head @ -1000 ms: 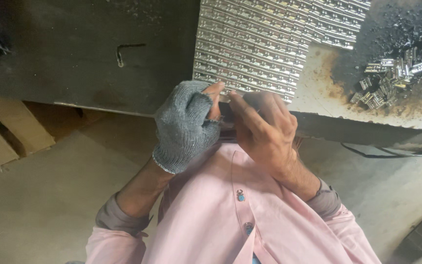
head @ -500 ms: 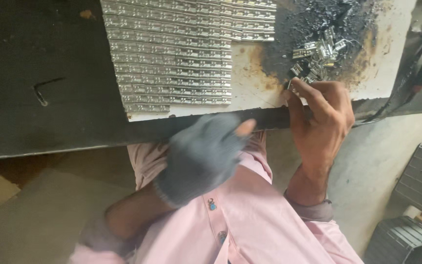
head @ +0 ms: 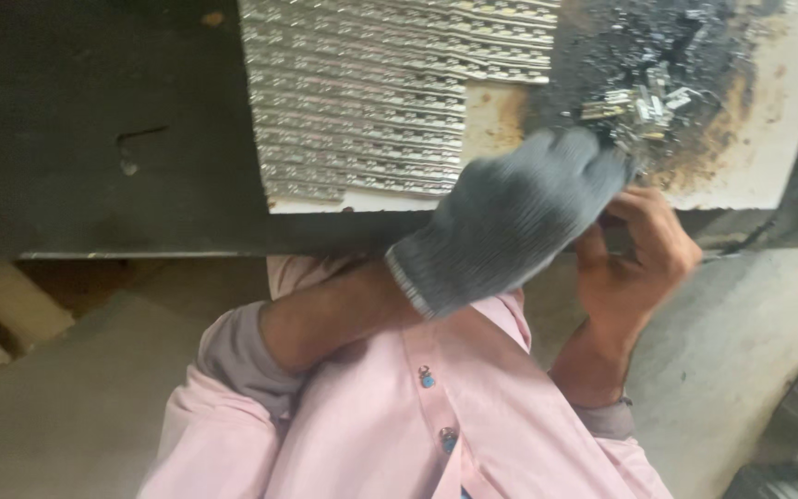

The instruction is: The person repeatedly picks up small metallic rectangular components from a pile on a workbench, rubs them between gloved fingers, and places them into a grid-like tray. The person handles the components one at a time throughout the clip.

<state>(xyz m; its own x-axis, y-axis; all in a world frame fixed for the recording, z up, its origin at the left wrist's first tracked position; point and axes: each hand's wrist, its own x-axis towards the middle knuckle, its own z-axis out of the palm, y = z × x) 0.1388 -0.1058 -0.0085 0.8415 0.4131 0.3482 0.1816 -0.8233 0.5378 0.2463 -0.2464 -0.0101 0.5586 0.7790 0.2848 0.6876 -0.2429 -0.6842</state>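
Head view: small shiny metal clips [head: 644, 103], loosely heaped.

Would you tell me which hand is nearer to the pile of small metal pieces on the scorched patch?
Left. The gloved left hand reaches up to the pile of small metal pieces; the bare right hand sits lower, at the bench edge.

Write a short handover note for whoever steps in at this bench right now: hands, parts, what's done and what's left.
Left hand: in a grey glove, reaching across to the pile of small metal pieces on the scorched patch; blurred, grip unclear.
Right hand: bare, at the bench edge just under the pile, fingers curled; anything held is hidden.
Rows of metal strips lie side by side on the white board, left of the pile.
A small bent tool lies on the dark bench top.
Done: strips laid out in rows. Left: the loose pile remains unsorted.
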